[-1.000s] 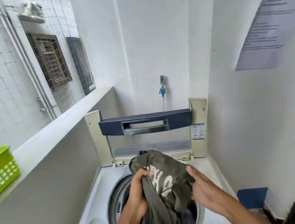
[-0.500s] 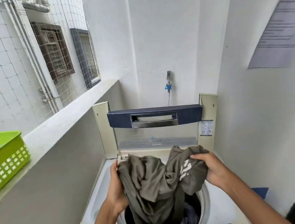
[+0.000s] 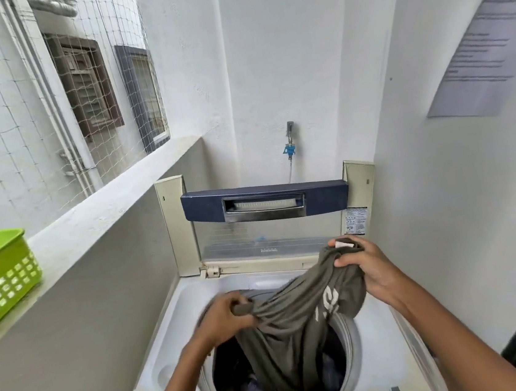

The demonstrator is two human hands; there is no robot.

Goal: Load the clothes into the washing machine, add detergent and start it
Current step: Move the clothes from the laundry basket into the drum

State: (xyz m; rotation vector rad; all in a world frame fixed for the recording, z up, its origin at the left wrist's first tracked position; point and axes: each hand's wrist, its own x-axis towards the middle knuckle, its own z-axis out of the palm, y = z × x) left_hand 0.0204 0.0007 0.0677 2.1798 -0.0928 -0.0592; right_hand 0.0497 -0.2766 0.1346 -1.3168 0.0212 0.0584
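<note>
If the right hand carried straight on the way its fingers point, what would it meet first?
The right hand grips the olive shirt, fingers pointing left and slightly away. Beyond the shirt, it would probably meet the raised lid at the back of the washing machine, though depth is unclear.

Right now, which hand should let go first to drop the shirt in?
Probably the right hand: it holds the olive shirt high beyond the drum's rim, while the left hand grips it over the drum.
</note>
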